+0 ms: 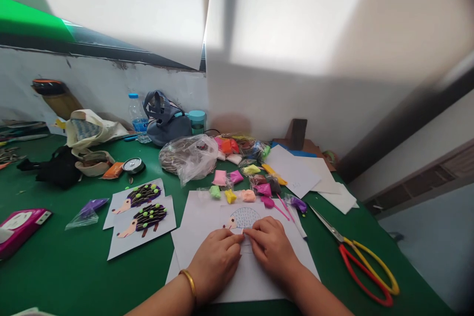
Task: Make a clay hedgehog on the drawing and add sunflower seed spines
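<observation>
My left hand [215, 262], with a gold bangle at the wrist, and my right hand [272, 248] rest on a white paper sheet [207, 237]. Their fingertips meet on a small pale paper piece [242, 238] just below a printed hedgehog outline [244, 218] with a dotted body. The outline's face is coloured peach. Small lumps of modelling clay [237, 182] in pink, yellow, green and peach lie in open packets just beyond the sheet. To the left lie two finished clay hedgehog pictures [139, 212].
Red-and-yellow-handled scissors [365, 266] lie on the green table [55, 237] to my right. Loose white sheets [296, 173] lie at the back right. Along the back wall stand a water bottle [138, 118], a grey bag [165, 121], a teal cup [197, 121] and a plastic bag [188, 159].
</observation>
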Action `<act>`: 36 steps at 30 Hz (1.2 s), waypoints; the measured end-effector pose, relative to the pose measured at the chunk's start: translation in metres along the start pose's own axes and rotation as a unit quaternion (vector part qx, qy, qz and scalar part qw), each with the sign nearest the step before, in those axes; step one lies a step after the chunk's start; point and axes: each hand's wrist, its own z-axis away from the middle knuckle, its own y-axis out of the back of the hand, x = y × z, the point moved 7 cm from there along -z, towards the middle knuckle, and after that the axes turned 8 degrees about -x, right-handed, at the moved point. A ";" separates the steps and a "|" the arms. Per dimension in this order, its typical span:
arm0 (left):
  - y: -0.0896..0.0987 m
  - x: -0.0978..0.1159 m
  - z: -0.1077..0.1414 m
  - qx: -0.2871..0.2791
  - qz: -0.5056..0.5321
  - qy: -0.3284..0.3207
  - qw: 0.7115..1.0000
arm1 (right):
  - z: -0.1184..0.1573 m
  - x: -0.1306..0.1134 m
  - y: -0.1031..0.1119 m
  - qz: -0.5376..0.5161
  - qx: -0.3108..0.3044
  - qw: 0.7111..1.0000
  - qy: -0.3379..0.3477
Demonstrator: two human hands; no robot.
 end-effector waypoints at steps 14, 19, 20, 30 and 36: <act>-0.002 -0.001 0.000 -0.005 0.010 0.000 1.000 | 0.000 -0.002 -0.005 0.030 -0.013 0.999 -0.003; -0.001 -0.001 0.000 -0.005 0.012 0.001 1.000 | 0.000 -0.002 -0.002 0.020 -0.003 1.000 -0.001; -0.001 -0.001 0.000 -0.004 0.012 0.002 1.000 | 0.000 -0.002 -0.003 0.023 -0.006 1.000 -0.003; 0.002 0.000 -0.001 0.005 0.010 -0.003 1.000 | 0.000 0.001 -0.005 0.016 -0.006 1.000 -0.009; 0.002 0.000 0.000 -0.002 0.010 -0.005 1.000 | 0.000 0.006 -0.007 -0.007 -0.018 1.000 -0.022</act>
